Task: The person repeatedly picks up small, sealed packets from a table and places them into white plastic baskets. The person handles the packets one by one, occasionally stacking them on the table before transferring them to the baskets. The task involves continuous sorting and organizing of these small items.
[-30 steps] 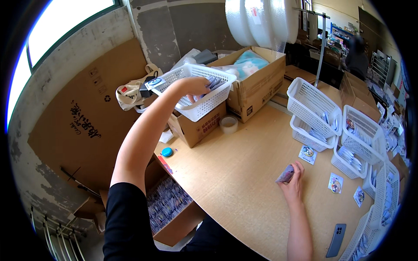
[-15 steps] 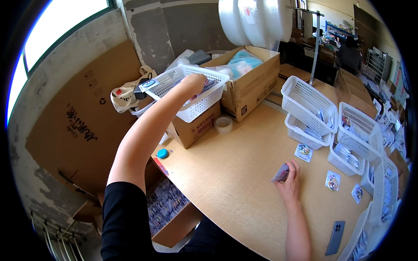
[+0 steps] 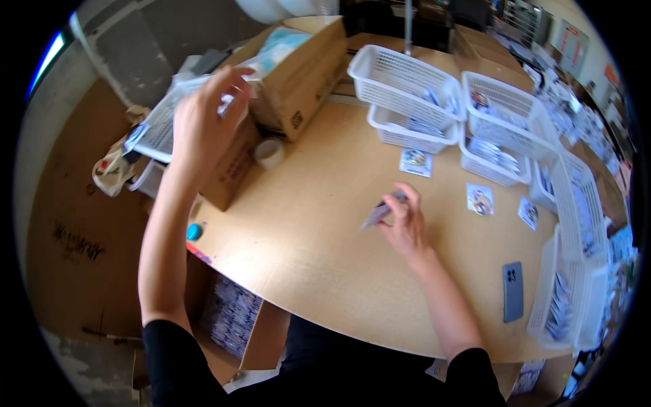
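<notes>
My left hand (image 3: 203,125) is raised in front of the white basket (image 3: 159,129) at the back left. It is smeared by motion; something whitish shows between its fingers, and I cannot make out whether they hold it. Over the middle of the table, my right hand (image 3: 407,220) is closed on a small flat purple-grey packet (image 3: 384,211), pinched between thumb and fingers. Beyond that hand lies a card with a round badge (image 3: 416,163). Two similar cards, one (image 3: 480,199) and another (image 3: 528,213), lie farther right.
White baskets (image 3: 407,81) with small packets line the table's (image 3: 305,271) far and right sides. A phone (image 3: 513,292) lies at the right. Tape (image 3: 269,154), a blue cap (image 3: 194,232) and a large carton (image 3: 298,88) are at the left. A packet-filled box (image 3: 258,332) sits below the edge.
My left hand has come up out of the back-left basket. My right hand still holds the packet, now tilted differently. The view has turned right and downward.
</notes>
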Demonstrator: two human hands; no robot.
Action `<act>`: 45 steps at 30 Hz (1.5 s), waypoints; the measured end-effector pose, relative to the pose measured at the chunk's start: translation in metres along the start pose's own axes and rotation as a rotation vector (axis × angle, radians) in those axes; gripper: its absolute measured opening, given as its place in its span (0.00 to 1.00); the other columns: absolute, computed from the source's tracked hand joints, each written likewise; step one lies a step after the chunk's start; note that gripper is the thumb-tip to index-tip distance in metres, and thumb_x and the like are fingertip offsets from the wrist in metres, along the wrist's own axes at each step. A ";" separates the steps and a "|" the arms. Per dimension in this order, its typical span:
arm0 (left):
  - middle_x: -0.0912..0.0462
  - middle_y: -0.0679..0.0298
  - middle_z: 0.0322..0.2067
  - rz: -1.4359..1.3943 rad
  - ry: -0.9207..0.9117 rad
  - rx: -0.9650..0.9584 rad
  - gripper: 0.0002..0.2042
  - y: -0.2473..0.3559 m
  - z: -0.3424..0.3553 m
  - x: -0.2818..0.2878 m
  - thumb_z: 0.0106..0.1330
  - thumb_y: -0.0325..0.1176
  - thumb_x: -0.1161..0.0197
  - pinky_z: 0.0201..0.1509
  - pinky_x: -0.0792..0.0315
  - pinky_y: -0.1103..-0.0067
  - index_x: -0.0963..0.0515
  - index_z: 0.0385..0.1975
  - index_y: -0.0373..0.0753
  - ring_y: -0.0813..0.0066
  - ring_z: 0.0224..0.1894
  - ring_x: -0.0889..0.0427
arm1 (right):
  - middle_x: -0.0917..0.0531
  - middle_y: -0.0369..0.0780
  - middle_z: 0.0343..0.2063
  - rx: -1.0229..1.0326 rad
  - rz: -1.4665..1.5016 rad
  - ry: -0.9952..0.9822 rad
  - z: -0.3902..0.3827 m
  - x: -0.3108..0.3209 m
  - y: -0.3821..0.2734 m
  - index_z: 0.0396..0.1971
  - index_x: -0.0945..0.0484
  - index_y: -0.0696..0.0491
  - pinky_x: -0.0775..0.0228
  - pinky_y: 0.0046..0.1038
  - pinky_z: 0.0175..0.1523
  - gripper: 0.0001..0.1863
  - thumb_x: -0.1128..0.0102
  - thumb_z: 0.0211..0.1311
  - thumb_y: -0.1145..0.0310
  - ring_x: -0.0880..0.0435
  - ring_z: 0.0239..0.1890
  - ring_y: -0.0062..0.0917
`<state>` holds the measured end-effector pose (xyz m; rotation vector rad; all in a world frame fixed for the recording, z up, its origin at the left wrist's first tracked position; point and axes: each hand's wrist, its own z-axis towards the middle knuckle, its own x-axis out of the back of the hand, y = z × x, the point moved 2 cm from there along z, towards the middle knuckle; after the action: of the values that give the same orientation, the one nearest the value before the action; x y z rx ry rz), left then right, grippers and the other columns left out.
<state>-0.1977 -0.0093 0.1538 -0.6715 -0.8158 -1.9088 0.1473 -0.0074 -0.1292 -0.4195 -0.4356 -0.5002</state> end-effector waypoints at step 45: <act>0.10 0.59 0.53 -1.398 -0.942 0.187 0.19 0.105 -0.196 -0.270 0.80 0.32 0.29 0.67 0.19 0.72 0.21 0.66 0.33 0.71 0.58 0.12 | 0.11 0.41 0.42 -0.232 -0.086 -0.863 0.076 0.105 -0.062 0.51 0.12 0.51 0.20 0.41 0.60 0.18 0.25 0.60 0.73 0.11 0.53 0.37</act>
<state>-0.0118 -0.0522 -0.1401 -1.0158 -2.5113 -2.5633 0.1746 -0.0589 0.0020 -0.8446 -1.2378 -0.4359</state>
